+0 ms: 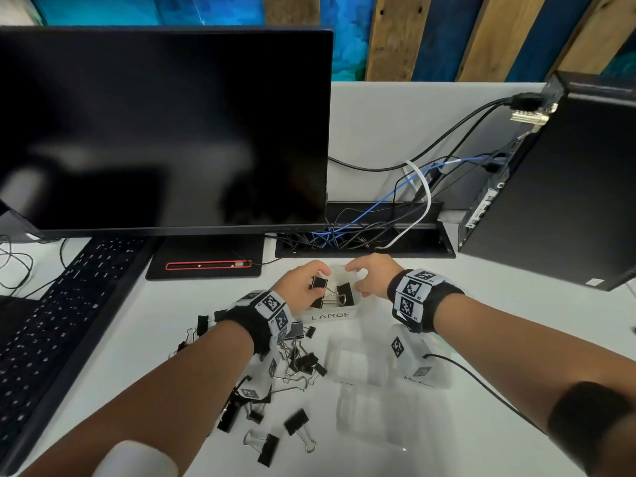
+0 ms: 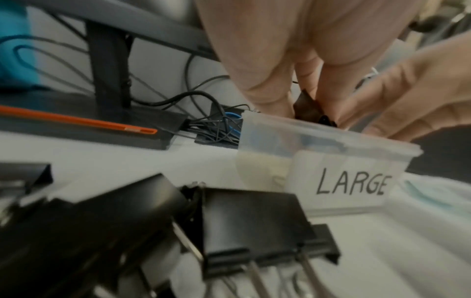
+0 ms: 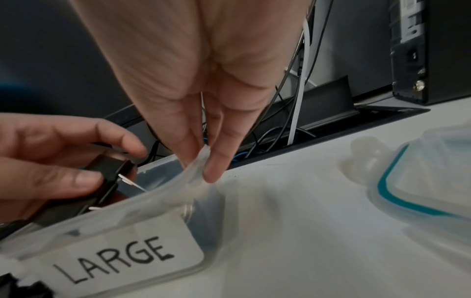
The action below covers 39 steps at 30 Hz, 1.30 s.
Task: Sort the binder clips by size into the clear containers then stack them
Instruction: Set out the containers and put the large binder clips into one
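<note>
A clear container labelled LARGE (image 1: 330, 315) (image 2: 331, 141) (image 3: 158, 203) stands on the white desk behind a pile of black binder clips (image 1: 296, 359) (image 2: 254, 223). My left hand (image 1: 303, 284) (image 3: 63, 161) holds a large black binder clip (image 1: 318, 283) (image 2: 309, 108) (image 3: 109, 167) over the container's left side. Another large clip (image 1: 345, 293) lies inside it. My right hand (image 1: 370, 275) (image 3: 198, 113) pinches the container's right rim between its fingers (image 3: 214, 161). A second clear container labelled Medium (image 1: 421, 370) sits nearer me on the right.
A dark monitor (image 1: 161, 129) and a keyboard (image 1: 58, 325) fill the left. A cable tray (image 1: 364, 235) and a black computer tower (image 1: 557, 187) stand behind. Clear lids (image 1: 358, 363) (image 3: 428, 173) lie near the containers. A black cable (image 1: 481, 383) crosses the desk under my right forearm.
</note>
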Each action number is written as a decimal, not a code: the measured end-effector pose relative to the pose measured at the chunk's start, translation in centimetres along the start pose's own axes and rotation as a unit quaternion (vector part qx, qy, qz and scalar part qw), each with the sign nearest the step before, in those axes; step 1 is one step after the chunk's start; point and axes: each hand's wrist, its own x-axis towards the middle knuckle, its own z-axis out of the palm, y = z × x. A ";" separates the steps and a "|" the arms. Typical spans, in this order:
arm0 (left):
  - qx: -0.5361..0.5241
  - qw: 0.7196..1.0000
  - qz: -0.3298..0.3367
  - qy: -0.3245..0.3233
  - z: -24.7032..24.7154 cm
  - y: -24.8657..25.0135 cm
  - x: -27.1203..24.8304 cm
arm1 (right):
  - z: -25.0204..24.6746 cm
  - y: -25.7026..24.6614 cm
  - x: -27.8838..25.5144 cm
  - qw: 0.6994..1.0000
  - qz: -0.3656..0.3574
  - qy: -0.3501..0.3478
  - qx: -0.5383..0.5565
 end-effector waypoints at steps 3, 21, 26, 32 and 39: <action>0.058 0.998 0.006 0.003 0.1 -0.1 0.2 | 0.0 0.0 -0.1 1.000 -0.003 -0.003 -0.003; 0.369 0.928 0.040 -0.022 -0.1 -1.0 0.4 | 0.1 -0.5 -0.1 1.000 0.012 -0.002 0.003; 0.346 0.936 0.060 -0.014 -1.0 -0.3 0.3 | 0.0 -0.5 -0.3 1.000 0.015 -0.003 0.000; 0.310 0.949 -0.053 0.020 -2.0 -0.9 -0.9 | 0.2 -0.7 -0.4 1.000 0.016 -0.003 -0.001; 0.213 0.975 -0.053 0.028 -1.3 -1.5 -1.3 | 0.7 -0.8 -0.9 0.999 -0.010 0.021 -0.031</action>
